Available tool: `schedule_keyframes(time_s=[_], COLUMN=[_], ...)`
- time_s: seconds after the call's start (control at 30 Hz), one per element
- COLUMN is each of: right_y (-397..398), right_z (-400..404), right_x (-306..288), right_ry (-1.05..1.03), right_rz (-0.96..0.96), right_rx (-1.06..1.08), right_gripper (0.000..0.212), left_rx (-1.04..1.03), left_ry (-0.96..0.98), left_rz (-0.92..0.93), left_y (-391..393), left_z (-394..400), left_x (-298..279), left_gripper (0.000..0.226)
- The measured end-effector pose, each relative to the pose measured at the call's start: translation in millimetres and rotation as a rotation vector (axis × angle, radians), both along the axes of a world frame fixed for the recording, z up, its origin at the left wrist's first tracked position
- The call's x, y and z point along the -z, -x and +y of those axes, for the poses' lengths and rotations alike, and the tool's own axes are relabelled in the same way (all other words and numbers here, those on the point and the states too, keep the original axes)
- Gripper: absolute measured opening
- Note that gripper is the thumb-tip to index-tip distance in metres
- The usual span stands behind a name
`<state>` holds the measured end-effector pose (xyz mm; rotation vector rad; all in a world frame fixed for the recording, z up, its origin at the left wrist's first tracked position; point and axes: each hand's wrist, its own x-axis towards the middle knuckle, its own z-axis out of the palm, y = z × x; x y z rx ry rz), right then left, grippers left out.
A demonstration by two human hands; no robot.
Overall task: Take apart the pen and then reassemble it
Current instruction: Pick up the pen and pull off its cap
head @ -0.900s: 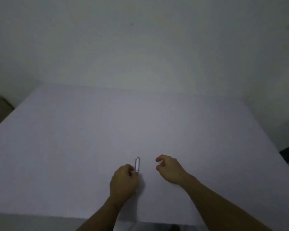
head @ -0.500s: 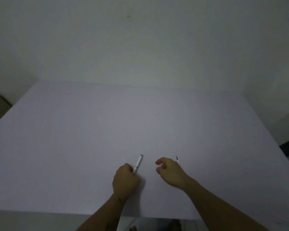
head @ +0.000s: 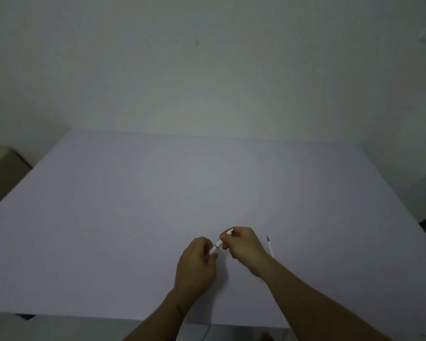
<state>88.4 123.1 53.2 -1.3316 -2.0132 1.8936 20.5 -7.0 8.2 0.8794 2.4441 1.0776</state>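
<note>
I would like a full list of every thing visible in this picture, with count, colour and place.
pen body: one, white with a dark ring, held between both hands above the table
refill: one, thin, white with a dark tip, lying on the table right of the right hand
table: one, pale lilac, filling the lower view
wall: one, off-white, behind the table
left hand: one, gripping the pen body's near end
right hand: one, gripping its far end
</note>
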Motion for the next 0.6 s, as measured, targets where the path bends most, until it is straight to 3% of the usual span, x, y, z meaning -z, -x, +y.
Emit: schedule_keyframes(time_s=[0.2, 0.33, 0.6], right_y=[12, 10, 7], right_z=[-6, 17, 39], right_x=[3, -1, 3], right_ry=[-0.015, -0.108, -0.228], right_rz=[0.012, 0.032, -0.233], right_rx=[0.018, 0.167, -0.148], right_gripper=[0.018, 0.030, 0.020], left_rx=[-0.022, -0.031, -0.131], left_ry=[0.073, 0.164, 0.104], left_rz=[0.035, 0.026, -0.044], left_y=[15, 17, 20], left_z=[-1, -24, -30], left_x=[-6, 4, 4], left_gripper=[0.018, 0.009, 0.010])
